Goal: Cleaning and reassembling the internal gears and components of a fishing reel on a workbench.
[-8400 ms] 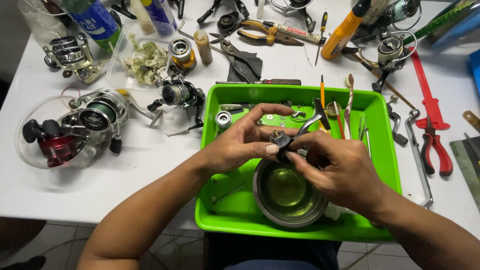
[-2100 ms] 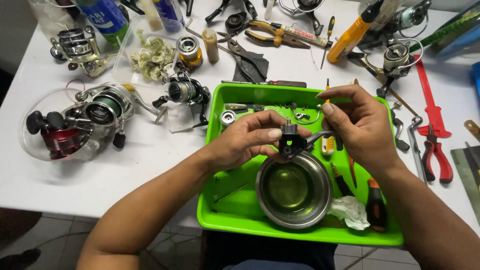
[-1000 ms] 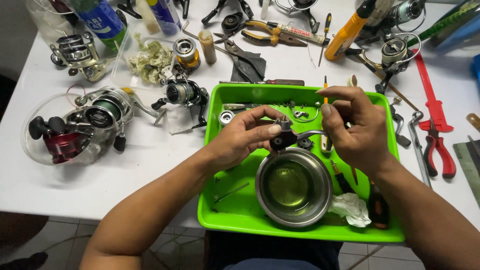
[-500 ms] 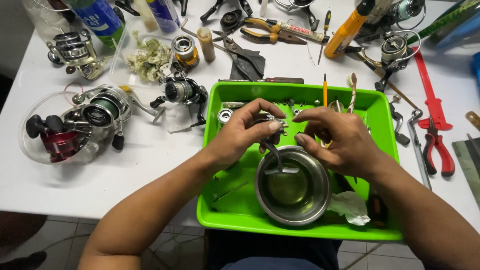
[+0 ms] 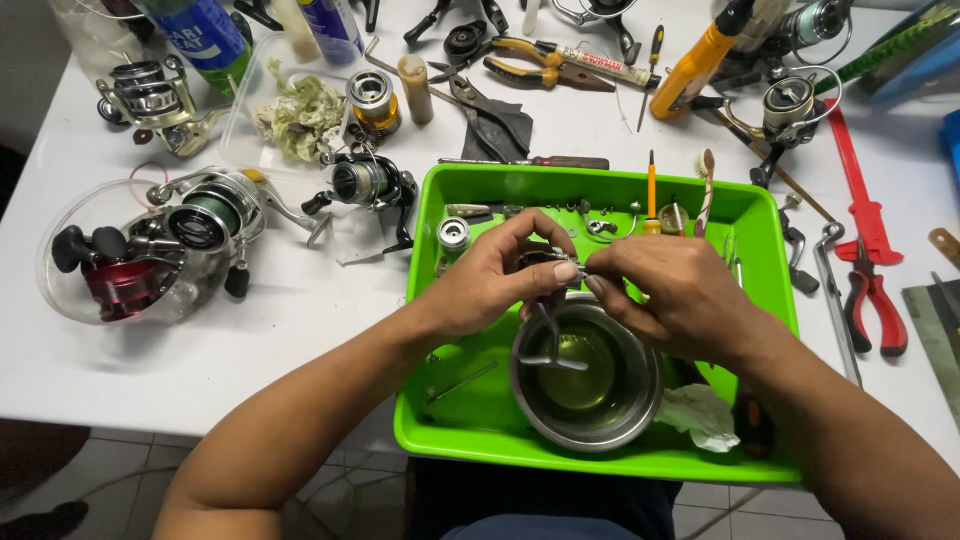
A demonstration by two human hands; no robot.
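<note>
**Both hands pinch a small reel part over the steel bowl**

I see my working room hemmed in by the bright green plastic tray (image 5: 760,215), which sits near the front edge of the white bench (image 5: 330,310); its walls box in both hands. Bare bench shows only in front of the reels at the left. Inside the tray I count one round stainless steel bowl (image 5: 640,400) holding yellowish liquid and one crumpled white tissue (image 5: 700,415) just beside it. Left of the tray I count three spinning fishing reels; right of it, one pair of red-handled pliers (image 5: 875,305). My left hand (image 5: 490,280) and right hand (image 5: 670,295) meet fingertip to fingertip above the bowl's far rim, both closed around a small dark metal reel part with a thin wire arm (image 5: 548,320) that hangs down into the bowl. Both forearms angle in from the near corners.
</note>
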